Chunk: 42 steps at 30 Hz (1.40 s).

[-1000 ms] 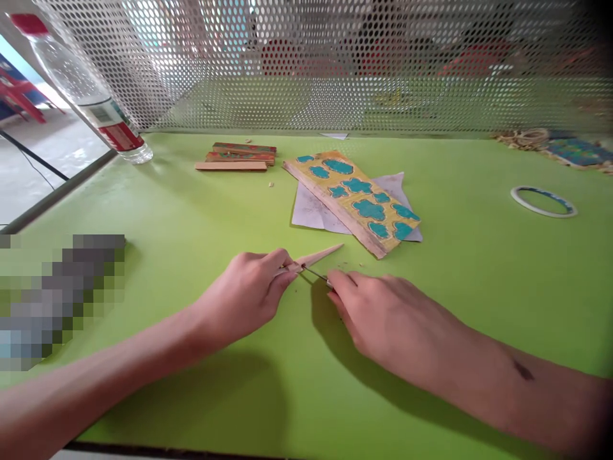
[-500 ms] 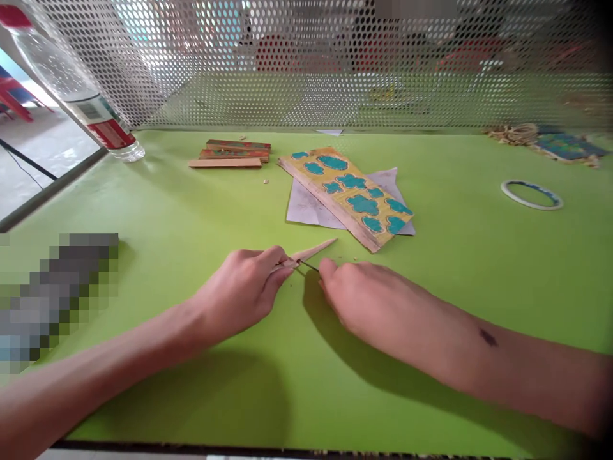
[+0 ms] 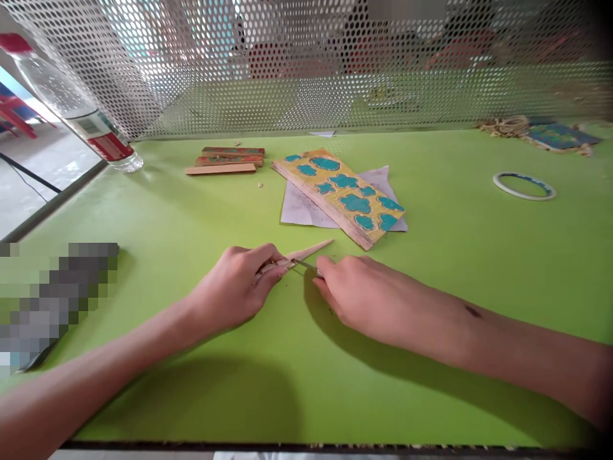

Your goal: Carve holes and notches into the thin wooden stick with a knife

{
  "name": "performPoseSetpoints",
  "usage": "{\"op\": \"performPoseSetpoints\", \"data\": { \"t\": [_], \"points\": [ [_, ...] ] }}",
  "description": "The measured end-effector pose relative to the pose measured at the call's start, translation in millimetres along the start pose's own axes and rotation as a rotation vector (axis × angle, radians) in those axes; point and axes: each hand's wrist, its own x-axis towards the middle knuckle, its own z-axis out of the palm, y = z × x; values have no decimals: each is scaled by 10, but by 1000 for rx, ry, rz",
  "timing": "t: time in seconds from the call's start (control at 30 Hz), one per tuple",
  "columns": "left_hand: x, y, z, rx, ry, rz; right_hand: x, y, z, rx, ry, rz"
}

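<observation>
My left hand (image 3: 239,281) pinches a pale, pointed wooden piece (image 3: 313,248), whose tip sticks out to the upper right. My right hand (image 3: 357,291) is closed round a thin metal blade tool (image 3: 306,264); its tip meets the wood beside my left fingertips. The tool's handle is mostly hidden in my right hand. Just beyond both hands, a yellow board with blue cloud shapes (image 3: 355,203) lies on a sheet of whitish paper (image 3: 301,207).
Thin wooden strips (image 3: 223,169) lie at the back left near a plastic bottle (image 3: 103,137). A tape roll (image 3: 524,186) and a corded blue piece (image 3: 558,136) are at right. A perforated screen (image 3: 297,96) borders the green table (image 3: 460,255). A blurred dark object (image 3: 62,300) lies left.
The view has shifted slightly. More of the blade tool shows at my right fingertips, and its blade lies at a slightly different angle. Both hands keep their holds.
</observation>
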Motion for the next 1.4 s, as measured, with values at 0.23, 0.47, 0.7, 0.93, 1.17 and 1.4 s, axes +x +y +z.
{"op": "performPoseSetpoints", "data": {
  "t": [0.23,0.47,0.7,0.93,1.17,1.4],
  "points": [
    [36,-118,-58,-47,-58,88,155,90,-136,22,-155,-83],
    [52,-140,-74,-66,-70,97,64,19,-122,-40,-155,-57],
    [58,-124,-64,-67,-60,84,-24,-162,7,-319,-41,-44],
    [59,-130,-77,-58,-84,112,163,122,-130,-147,-136,-136],
    [51,-129,-67,-23,-86,99,164,151,-184,-47,-232,-141],
    [21,-22,-19,43,-2,24,1,-91,33,-350,37,-40]
  ]
}}
